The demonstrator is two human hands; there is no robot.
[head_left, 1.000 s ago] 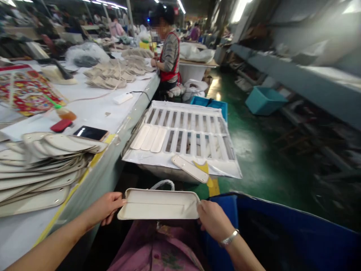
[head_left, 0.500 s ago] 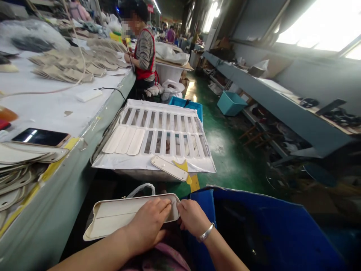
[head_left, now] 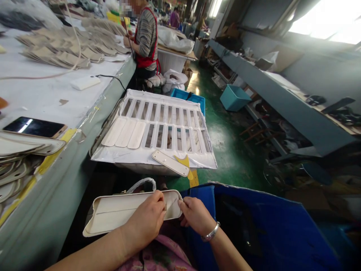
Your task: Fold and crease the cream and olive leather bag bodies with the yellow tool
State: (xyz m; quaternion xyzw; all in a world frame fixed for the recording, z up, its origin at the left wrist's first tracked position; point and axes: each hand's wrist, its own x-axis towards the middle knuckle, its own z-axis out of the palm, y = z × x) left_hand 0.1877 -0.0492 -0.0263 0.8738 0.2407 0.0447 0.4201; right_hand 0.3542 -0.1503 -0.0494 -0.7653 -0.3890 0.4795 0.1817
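Across my lap lies a cream handbag (head_left: 121, 210), its long narrow side up, with a seam line along it and a rolled edge. A plastic-wrapped handle (head_left: 142, 182) arches from its far side. My left hand (head_left: 150, 214) rests over the bag's right half, fingers curled against the panel; the fingertips are partly hidden. At the bag's right end my right hand (head_left: 197, 216), with a silver bracelet at the wrist, pinches the edge between thumb and fingers. Just beyond lies a cream strap piece (head_left: 170, 163) with metal studs, beside a yellow piece (head_left: 184, 163).
A white slatted rack (head_left: 166, 117) stands ahead, bearing several cream rounded panels (head_left: 121, 132). On the left table are a phone (head_left: 35, 127) and stacked cream parts (head_left: 17, 150). A large blue bin (head_left: 282, 226) is at my right. A co-worker (head_left: 146, 41) sits farther ahead.
My left hand's fingers, laid flatter toward the bag's right end before, are now curled and drawn back slightly left. My right hand stays on the edge. The view has tilted down a little.
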